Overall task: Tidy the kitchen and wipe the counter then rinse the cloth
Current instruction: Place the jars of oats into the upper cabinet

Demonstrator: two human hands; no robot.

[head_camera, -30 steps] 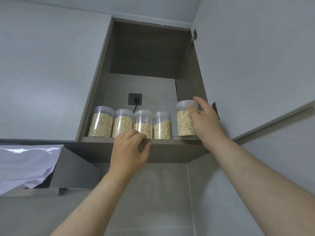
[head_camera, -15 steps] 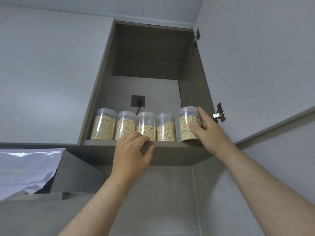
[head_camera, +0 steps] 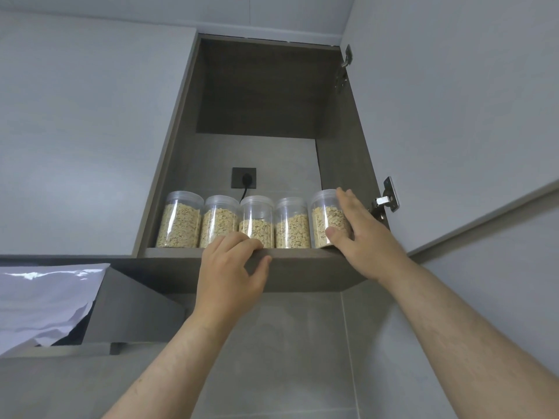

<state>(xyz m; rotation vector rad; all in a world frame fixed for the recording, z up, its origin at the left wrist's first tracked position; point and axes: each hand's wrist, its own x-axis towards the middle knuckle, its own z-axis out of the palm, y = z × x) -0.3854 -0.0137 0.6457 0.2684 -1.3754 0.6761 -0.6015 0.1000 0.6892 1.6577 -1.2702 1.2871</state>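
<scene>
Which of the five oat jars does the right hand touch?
The rightmost jar, nearest the door hinge; the right hand holds it, thumb on its front.

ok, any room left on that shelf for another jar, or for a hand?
Front row crowded: five jars side by side, right hand holding the rightmost jar, left hand gripping the shelf edge. Free: space above the lids, under the cabinet top. Behind jars: hidden.
</scene>
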